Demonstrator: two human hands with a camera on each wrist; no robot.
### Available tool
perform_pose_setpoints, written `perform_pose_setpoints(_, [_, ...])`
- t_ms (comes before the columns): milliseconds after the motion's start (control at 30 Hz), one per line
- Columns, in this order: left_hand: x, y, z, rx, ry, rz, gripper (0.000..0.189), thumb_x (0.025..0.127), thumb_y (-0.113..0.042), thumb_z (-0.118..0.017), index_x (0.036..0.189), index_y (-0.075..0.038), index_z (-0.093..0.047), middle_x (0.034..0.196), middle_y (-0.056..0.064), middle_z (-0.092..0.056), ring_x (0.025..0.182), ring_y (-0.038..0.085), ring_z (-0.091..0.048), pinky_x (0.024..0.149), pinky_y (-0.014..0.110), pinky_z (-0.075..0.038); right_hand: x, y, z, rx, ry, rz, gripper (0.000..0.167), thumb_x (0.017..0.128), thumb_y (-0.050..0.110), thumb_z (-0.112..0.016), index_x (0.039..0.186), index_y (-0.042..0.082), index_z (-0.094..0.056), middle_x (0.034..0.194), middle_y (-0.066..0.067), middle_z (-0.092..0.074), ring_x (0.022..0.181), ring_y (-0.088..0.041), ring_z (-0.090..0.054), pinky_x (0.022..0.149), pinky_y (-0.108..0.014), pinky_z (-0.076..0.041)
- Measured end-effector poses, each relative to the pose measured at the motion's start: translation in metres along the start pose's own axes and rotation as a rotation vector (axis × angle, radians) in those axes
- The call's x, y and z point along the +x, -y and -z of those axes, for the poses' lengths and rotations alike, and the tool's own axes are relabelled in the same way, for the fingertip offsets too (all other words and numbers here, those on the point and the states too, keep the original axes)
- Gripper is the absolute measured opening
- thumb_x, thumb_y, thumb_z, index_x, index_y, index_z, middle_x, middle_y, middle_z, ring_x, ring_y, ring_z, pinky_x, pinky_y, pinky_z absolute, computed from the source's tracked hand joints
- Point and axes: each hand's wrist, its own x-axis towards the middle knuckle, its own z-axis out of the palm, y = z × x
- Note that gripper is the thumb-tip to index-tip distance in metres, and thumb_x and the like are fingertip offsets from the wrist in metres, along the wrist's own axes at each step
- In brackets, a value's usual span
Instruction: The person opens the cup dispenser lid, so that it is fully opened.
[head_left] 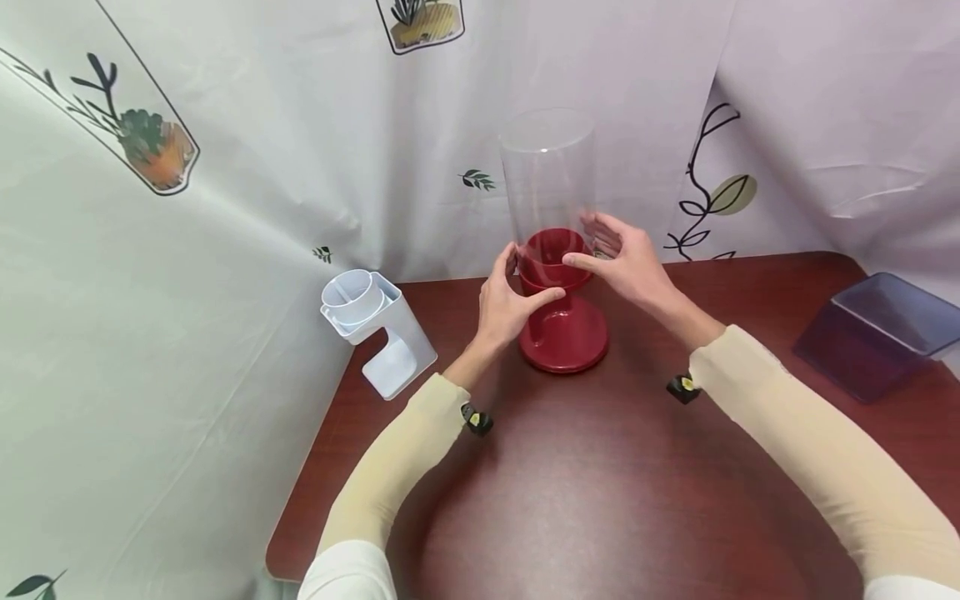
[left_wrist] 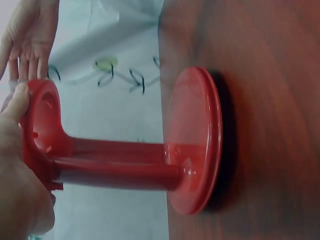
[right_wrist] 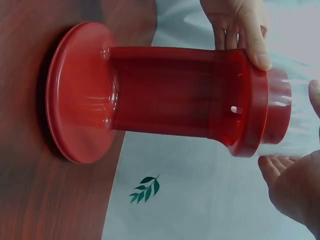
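A red stand (head_left: 564, 337) with a round base and a ring-shaped top stands upright on the table. Out of its ring rises a tall clear cylinder (head_left: 546, 179), with a red cup-like part (right_wrist: 279, 106) at its lower end. My left hand (head_left: 502, 308) grips the ring from the left, thumb (left_wrist: 19, 102) on the near side and fingers partly hidden behind. On the right, my right hand (head_left: 633, 262) is spread beside the cylinder's lower end. Its fingers (left_wrist: 30, 65) are fairly straight, with the thumb in front of the cylinder in the head view.
A white holder (head_left: 408, 333) with a round cup (head_left: 352, 297) on top stands at the table's left edge. Near the right edge is a dark translucent bin (head_left: 862, 350). A patterned white curtain (head_left: 420, 167) hangs close behind the table (head_left: 585, 483).
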Motion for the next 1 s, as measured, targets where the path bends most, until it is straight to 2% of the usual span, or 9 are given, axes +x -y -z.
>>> perform_pose_setpoints(200, [-0.025,-0.016,0.001,0.032,-0.028,0.005,0.11,0.074,-0.048,-0.097,0.162,-0.013,-0.042,0.157,0.003,-0.055,0.143,0.01,-0.052,0.118,0.03,-0.041,-0.022,0.007,0.004,-0.018,0.006,0.021,0.08,0.092,0.022,-0.087,0.159,0.005,-0.047,0.157,-0.012,-0.054,0.145,-0.03,-0.052,0.117,-0.044,-0.043])
perform_pose_setpoints(400, [-0.045,-0.026,0.001,0.054,-0.026,-0.008,0.106,0.073,-0.049,-0.098,0.159,-0.013,-0.047,0.151,0.002,-0.061,0.138,0.011,-0.056,0.116,0.038,-0.045,-0.042,0.011,0.007,-0.094,0.01,0.023,0.08,0.091,0.028,-0.088,0.158,0.008,-0.049,0.155,-0.01,-0.057,0.142,-0.029,-0.055,0.115,-0.044,-0.045])
perform_pose_setpoints(567, [-0.059,-0.032,0.0,0.056,0.008,-0.013,0.104,0.075,-0.052,-0.096,0.159,-0.016,-0.047,0.151,-0.002,-0.06,0.138,0.011,-0.055,0.115,0.044,-0.046,-0.057,0.012,0.009,-0.091,0.009,0.0,0.079,0.092,0.026,-0.087,0.158,0.006,-0.049,0.154,-0.013,-0.057,0.14,-0.03,-0.057,0.112,-0.042,-0.047])
perform_pose_setpoints(800, [-0.071,-0.036,-0.003,0.074,0.003,-0.029,0.098,0.073,-0.05,-0.097,0.155,-0.019,-0.052,0.146,-0.003,-0.062,0.131,0.013,-0.06,0.107,0.044,-0.051,-0.072,0.013,0.012,-0.1,0.004,-0.013,0.083,0.089,0.025,-0.089,0.159,0.007,-0.048,0.153,-0.011,-0.058,0.138,-0.028,-0.059,0.111,-0.044,-0.048])
perform_pose_setpoints(1000, [-0.076,-0.036,-0.008,0.077,0.009,-0.038,0.1,0.075,-0.048,-0.097,0.157,-0.019,-0.048,0.153,-0.003,-0.055,0.137,0.012,-0.055,0.11,0.044,-0.049,-0.077,0.011,0.014,-0.079,0.027,-0.022,0.082,0.089,0.023,-0.089,0.16,0.01,-0.048,0.153,-0.008,-0.059,0.139,-0.025,-0.058,0.112,-0.043,-0.047])
